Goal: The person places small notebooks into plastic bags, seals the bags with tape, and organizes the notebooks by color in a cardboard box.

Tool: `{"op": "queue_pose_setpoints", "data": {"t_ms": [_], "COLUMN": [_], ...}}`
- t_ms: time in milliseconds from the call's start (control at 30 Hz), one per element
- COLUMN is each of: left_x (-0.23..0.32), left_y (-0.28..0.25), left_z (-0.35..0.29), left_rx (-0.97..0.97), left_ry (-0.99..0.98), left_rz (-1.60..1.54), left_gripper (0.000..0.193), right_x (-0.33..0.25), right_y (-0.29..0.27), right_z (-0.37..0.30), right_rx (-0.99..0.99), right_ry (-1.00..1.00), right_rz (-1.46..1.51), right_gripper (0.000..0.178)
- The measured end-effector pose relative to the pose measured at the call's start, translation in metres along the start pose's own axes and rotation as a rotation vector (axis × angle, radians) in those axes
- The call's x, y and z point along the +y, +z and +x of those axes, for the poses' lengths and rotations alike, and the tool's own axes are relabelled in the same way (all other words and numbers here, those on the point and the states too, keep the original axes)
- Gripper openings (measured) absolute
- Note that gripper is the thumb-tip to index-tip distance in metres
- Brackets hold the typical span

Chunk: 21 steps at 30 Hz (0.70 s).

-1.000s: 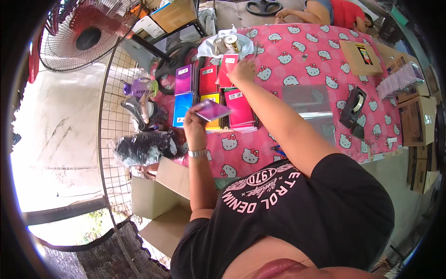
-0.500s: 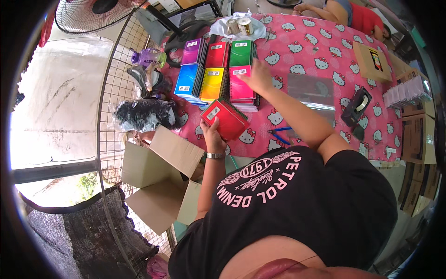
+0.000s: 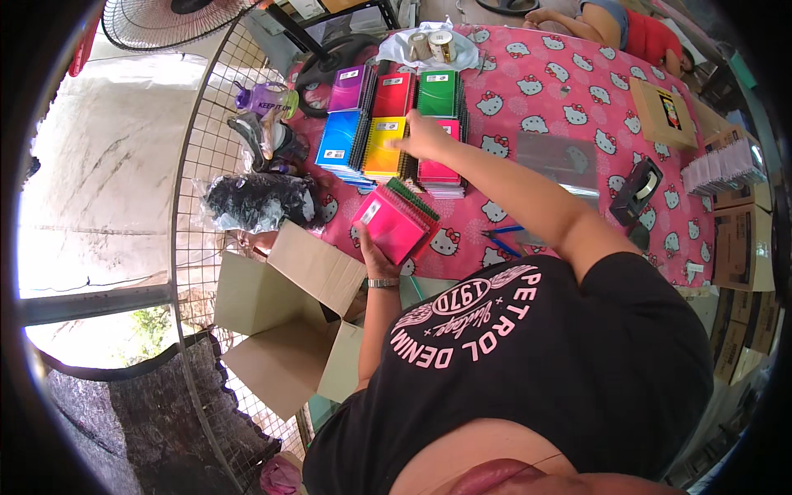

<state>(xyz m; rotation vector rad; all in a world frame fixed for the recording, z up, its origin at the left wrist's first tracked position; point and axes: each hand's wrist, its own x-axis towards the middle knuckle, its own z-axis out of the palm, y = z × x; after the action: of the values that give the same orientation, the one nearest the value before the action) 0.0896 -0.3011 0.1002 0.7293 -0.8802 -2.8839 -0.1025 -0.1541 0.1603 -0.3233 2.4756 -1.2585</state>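
Observation:
A small bundle of spiral notebooks (image 3: 390, 228) rests in my left hand (image 3: 378, 262), pink cover uppermost, with red and green ones showing beneath. My right hand (image 3: 425, 137) is over the stacks, thumb and fingers apart, its fingertips at the right side of the yellow notebook stack (image 3: 381, 162). Beside that, the pink stack (image 3: 437, 171) is partly covered by my right hand. The blue stack (image 3: 337, 142) stands to the left. Behind them is a row of purple (image 3: 346, 87), red (image 3: 391, 94) and green (image 3: 437, 94) stacks.
An open cardboard box (image 3: 272, 297) sits at my left. Blue-handled pliers (image 3: 502, 239), a clear plastic sheet (image 3: 557, 165) and a tape dispenser (image 3: 635, 191) lie on the pink table cover (image 3: 528, 87). Cartons (image 3: 742, 243) line the right side. A person (image 3: 648, 37) lies beyond the table.
A pink notebook now tops the bundle in my left hand, where red was uppermost. My right hand has moved left from the pink stack to the yellow one.

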Motion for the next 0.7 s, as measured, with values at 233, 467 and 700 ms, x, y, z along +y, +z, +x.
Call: {"op": "queue_pose_setpoints", "data": {"t_ms": [233, 467, 700], "left_x": [0.000, 0.012, 0.013], "left_y": [-0.053, -0.047, -0.052], "left_z": [0.015, 0.005, 0.009], "left_rx": [0.147, 0.083, 0.046], "left_ry": [-0.043, 0.066, -0.004], "left_rz": [0.029, -0.047, 0.129], "left_gripper": [0.029, 0.063, 0.059], "right_x": [0.009, -0.033, -0.037], "right_y": [0.029, 0.019, 0.068], "right_z": [0.044, 0.011, 0.077], "right_rx": [0.295, -0.422, 0.039], "right_ry": [0.021, -0.172, -0.047], "right_rz": [-0.215, 0.353, -0.042], "right_gripper": [0.052, 0.066, 0.097]}}
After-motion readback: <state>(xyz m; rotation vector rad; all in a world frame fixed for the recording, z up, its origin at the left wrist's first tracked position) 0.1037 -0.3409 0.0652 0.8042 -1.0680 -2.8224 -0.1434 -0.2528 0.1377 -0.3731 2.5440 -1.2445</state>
